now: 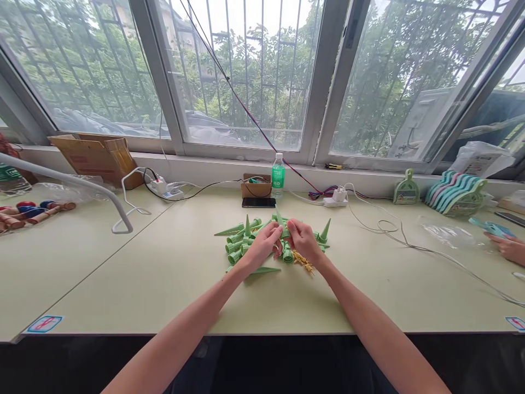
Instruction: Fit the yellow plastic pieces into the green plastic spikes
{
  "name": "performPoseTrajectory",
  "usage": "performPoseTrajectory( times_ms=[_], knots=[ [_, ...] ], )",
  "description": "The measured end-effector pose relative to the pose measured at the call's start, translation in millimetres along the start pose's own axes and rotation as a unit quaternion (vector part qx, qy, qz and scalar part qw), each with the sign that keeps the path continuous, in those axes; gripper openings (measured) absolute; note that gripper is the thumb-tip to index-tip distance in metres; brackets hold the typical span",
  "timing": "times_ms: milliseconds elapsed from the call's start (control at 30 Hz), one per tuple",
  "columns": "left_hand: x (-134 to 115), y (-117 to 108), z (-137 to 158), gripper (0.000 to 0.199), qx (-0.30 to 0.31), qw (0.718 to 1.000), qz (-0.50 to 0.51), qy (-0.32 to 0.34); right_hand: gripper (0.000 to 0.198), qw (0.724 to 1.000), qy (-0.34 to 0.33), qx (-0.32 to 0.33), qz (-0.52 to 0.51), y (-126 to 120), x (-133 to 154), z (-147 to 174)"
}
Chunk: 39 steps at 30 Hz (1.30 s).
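Note:
My left hand (266, 243) is closed around the base of a light green plastic cone-shaped spike (280, 219), whose pointed tip is up and tilted a little. Pressed close against its right side is my right hand (303, 239), fingers pinched together. Whatever those fingers hold is hidden. Under and around both hands lies a pile of similar green spikes (234, 246), some upright, most on their sides with open round ends showing. Small yellow plastic pieces (302, 261) lie in a heap just below my right hand. One spike (266, 270) lies flat in front of the pile.
Behind the pile stand a water bottle (278, 176), a small cardboard box (255, 189) and a phone (258, 203). Cables and a power strip (335, 201) run along the back. Green dustpan-like items (455, 194) and another person's hand (511, 247) are at right; a lamp arm (117, 205) is left.

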<state>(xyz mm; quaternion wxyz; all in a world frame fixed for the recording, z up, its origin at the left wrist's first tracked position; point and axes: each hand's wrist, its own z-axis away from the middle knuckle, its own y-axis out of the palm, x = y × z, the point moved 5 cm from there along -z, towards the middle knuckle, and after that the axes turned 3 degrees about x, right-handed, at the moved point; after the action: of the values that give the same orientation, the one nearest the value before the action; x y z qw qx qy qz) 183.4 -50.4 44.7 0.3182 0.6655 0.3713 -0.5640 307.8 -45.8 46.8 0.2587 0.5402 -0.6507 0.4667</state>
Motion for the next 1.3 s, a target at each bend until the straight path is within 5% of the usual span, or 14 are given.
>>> performPoseTrajectory(
  times_ms=[267,533,1300],
  knots=[
    [-3.5,-0.3,1.1,0.028,-0.025,0.99,-0.117,0.077,0.048,0.999,0.017,-0.011,-0.029,-1.9,-0.5,-0.9],
    [-6.9,-2.6,4.6,0.021,-0.073,0.936,-0.296,0.177,0.055,0.999,0.025,-0.027,0.003,-4.9,-1.7,-1.5],
    [-2.5,-8.5,0.4,0.03,-0.105,0.961,-0.223,0.123,0.047,1.0,0.0,-0.003,-0.02,2.8,-8.9,-3.1]
  ],
)
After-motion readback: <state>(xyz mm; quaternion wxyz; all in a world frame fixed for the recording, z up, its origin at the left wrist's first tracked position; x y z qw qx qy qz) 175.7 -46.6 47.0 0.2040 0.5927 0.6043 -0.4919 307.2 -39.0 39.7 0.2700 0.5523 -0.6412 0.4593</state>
